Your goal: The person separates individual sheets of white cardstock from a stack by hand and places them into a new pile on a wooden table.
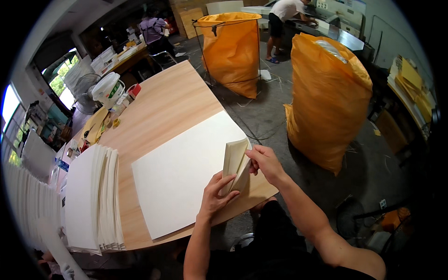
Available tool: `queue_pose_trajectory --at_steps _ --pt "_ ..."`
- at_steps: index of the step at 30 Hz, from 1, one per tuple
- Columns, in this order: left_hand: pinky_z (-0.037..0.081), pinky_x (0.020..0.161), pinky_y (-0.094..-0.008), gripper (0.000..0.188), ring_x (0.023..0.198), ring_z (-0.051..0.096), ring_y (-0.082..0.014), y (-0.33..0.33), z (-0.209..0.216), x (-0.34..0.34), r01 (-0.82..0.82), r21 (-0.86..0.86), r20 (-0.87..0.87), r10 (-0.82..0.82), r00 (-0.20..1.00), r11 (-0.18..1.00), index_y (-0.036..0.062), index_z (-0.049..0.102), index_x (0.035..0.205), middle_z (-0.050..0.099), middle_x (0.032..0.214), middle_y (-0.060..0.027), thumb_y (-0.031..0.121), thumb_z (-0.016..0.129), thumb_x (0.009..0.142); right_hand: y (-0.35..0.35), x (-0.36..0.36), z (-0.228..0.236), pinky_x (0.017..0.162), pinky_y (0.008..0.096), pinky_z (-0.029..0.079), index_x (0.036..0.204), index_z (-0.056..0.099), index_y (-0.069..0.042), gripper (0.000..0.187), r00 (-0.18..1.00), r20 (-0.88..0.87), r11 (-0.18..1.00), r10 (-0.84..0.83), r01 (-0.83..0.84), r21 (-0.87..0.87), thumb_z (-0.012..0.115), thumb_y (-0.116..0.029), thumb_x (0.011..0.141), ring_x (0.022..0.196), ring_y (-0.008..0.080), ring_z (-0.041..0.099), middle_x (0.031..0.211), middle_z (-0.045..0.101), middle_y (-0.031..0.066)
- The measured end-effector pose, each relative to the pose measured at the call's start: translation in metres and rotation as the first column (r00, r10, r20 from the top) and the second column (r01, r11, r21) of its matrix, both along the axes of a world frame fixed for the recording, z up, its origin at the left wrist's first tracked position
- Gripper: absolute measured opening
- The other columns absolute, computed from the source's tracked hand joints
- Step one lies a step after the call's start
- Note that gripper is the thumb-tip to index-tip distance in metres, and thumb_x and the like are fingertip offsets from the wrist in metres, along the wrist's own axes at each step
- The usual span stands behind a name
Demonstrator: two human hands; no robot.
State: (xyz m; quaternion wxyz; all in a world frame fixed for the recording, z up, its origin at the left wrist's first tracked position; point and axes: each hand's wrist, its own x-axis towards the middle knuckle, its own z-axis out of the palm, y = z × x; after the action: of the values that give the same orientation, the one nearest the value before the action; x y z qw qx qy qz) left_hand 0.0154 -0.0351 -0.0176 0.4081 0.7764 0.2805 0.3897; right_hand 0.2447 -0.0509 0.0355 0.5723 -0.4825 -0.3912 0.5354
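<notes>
A cream stack of folded paper [234,157] stands tilted near the right edge of the table, between my two hands. My left hand [217,192] grips its lower left part, thumb and fingers around the edge. At its upper right side, my right hand [262,163] pinches the paper's edge with the fingertips; some of those fingers are hidden behind the hand. Beneath lies a large white sheet [182,172], flat on the wood-grain table [163,93].
Stacks of white sheets [88,196] stand on the left. A white bucket [108,88], red tape roll [134,90] and fan [87,93] are farther back. Two orange sacks, one framed [231,51], one full [326,102], stand on the floor. Two people [284,18] work beyond.
</notes>
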Motion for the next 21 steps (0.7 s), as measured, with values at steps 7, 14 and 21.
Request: queue_pose_trajectory --at_steps 7,14,21 --pt "0.051 0.103 -0.0377 0.055 0.123 0.062 -0.0294 0.001 0.001 0.002 0.002 -0.062 -0.003 -0.002 1.0 0.998 0.013 0.068 0.133 0.064 0.134 -0.0135 0.012 0.086 0.082 -0.036 0.02 -0.018 0.063 0.0365 0.048 0.081 0.058 -0.005 0.033 0.71 0.621 0.943 -0.331 0.246 0.222 0.066 -0.033 0.097 0.069 0.0201 0.061 0.076 0.06 0.0061" --pt "0.051 0.103 -0.0439 0.054 0.116 0.064 -0.0321 0.001 -0.013 0.002 0.224 0.464 -0.463 0.02 0.886 0.857 0.0204 0.059 0.145 0.061 0.137 -0.0121 0.02 0.073 0.093 -0.065 0.007 -0.081 0.108 0.0545 0.038 0.113 0.074 -0.006 0.038 0.365 0.927 0.864 -0.08 -0.439 0.247 0.072 -0.029 0.082 0.125 0.0434 0.052 0.129 0.062 0.0209" --pt "0.041 0.116 -0.0555 0.071 0.132 0.055 -0.0348 -0.004 -0.01 0.001 0.152 0.363 -0.367 -0.009 0.93 0.919 0.0199 0.042 0.157 0.051 0.149 -0.0168 0.025 0.071 0.093 -0.064 -0.006 -0.061 0.089 0.0489 0.051 0.105 0.072 0.002 0.039 0.516 0.857 0.872 -0.003 -0.418 0.254 0.072 -0.025 0.077 0.098 0.0436 0.063 0.102 0.069 0.0226"
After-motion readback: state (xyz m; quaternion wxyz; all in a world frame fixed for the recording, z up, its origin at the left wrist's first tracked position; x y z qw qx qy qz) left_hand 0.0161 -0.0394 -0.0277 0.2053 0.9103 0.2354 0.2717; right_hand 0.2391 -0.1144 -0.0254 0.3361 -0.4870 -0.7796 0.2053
